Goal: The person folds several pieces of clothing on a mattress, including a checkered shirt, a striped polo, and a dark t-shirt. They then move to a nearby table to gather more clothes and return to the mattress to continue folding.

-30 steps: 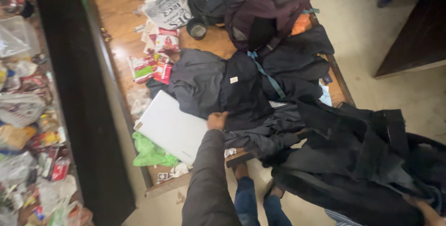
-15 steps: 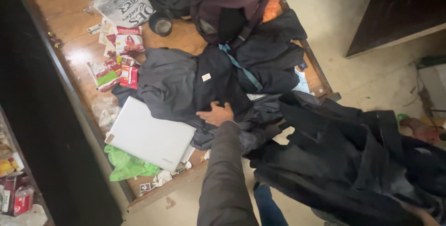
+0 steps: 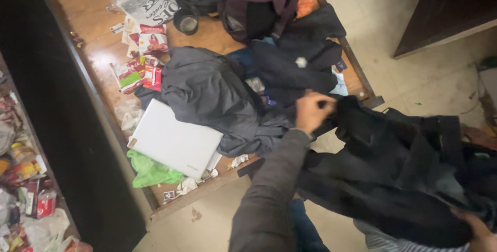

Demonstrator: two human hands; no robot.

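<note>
My left hand (image 3: pixel 312 110), in a grey sleeve, is closed on the edge of a black garment (image 3: pixel 398 174) at the corner of a wooden platform (image 3: pixel 103 50). That bundle of black cloth hangs to the right over the floor. At the bottom right, my right hand (image 3: pixel 479 230) grips the bundle's lower edge. Left of my left hand, a crumpled grey jacket (image 3: pixel 212 94) lies on the platform. More dark clothes (image 3: pixel 295 68) lie behind it.
A white laptop (image 3: pixel 176 141) lies beside the jacket, partly over a green cloth (image 3: pixel 150 172). Snack packets (image 3: pixel 140 71), a newspaper (image 3: pixel 150 1), a dark cup (image 3: pixel 187 23) and a purple backpack (image 3: pixel 259 3) crowd the platform. Cluttered shelves (image 3: pixel 26 179) stand left, a dark cabinet (image 3: pixel 445 9) upper right.
My left hand left the clothes pile on the platform and moved right to grip the black garment. The dark piece with the white tag is no longer spread there.
</note>
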